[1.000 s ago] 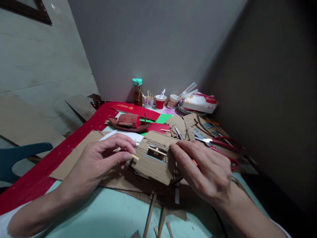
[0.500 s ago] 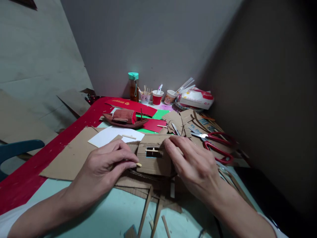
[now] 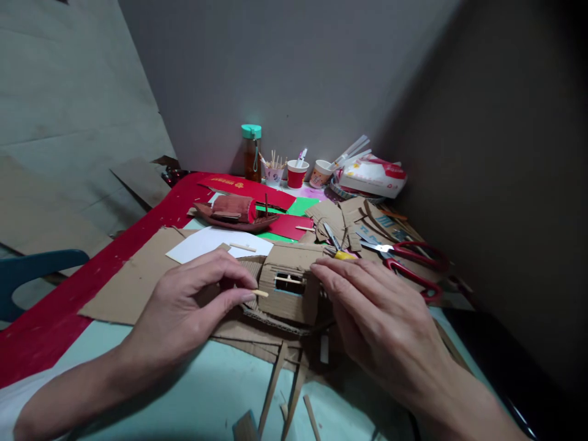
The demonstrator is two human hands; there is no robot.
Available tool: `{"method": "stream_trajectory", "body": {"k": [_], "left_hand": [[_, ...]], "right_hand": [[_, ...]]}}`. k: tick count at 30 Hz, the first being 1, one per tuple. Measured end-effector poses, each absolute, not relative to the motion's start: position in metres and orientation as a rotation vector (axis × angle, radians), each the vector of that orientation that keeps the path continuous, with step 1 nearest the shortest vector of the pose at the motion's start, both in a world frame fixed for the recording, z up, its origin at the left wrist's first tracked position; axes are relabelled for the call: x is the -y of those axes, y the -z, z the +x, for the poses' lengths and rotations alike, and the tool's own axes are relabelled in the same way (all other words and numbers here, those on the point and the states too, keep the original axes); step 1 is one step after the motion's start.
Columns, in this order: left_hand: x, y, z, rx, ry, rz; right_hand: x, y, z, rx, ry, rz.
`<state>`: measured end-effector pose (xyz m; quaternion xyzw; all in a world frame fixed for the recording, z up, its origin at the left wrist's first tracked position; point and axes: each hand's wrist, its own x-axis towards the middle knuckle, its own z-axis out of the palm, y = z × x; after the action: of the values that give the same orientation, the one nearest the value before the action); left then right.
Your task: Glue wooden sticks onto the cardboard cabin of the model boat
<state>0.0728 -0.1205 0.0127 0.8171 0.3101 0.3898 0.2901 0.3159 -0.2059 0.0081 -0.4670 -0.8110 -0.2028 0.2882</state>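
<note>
My left hand (image 3: pixel 197 300) is closed in a pinch on a short thin wooden stick (image 3: pixel 261 293), its free end in front of the cabin wall. A brown cardboard model boat (image 3: pixel 289 306) stands between my hands, and its cabin has a rectangular window opening. One light stick (image 3: pixel 287 279) lies across that opening, with a small upright piece behind it. At the cabin's right edge is my right hand (image 3: pixel 381 306), open, with fingers stretched out and fingertips at the corner; its thumb is mostly hidden. Whether the fingertips press on the cardboard I cannot tell.
Behind stands a red-brown model boat (image 3: pixel 234 212). Red-handled scissors (image 3: pixel 413 257), a yellow-handled tool (image 3: pixel 344 255) and cardboard scraps lie right. Cups, a bottle (image 3: pixel 251 153) and a tissue pack (image 3: pixel 372 176) line the wall. Cardboard strips (image 3: pixel 294 392) lie in front; a black device (image 3: pixel 496 361) sits right.
My right hand has moved right and its fingers have straightened, uncovering more of the cabin and the yellow handle. The stick in my left hand sits slightly higher. The view has shifted a little.
</note>
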Motion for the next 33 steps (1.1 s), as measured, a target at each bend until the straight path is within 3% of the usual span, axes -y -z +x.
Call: {"method": "stream_trajectory", "body": {"k": [4,15,33], "left_hand": [[0.125,-0.012,0.074,-0.904,-1.019,1.989],[0.149,-0.016,0.090,-0.819,-0.848,1.663],[0.159,-0.019,0.103,-0.805,-0.694,1.383]], "right_hand": [[0.211,-0.017,0.316,1.914,0.454,-1.192],[0.226,-0.024,0.288,1.481,-0.542,-1.117],[0.226,-0.027,0.286,1.519,-0.716,-1.202]]}}
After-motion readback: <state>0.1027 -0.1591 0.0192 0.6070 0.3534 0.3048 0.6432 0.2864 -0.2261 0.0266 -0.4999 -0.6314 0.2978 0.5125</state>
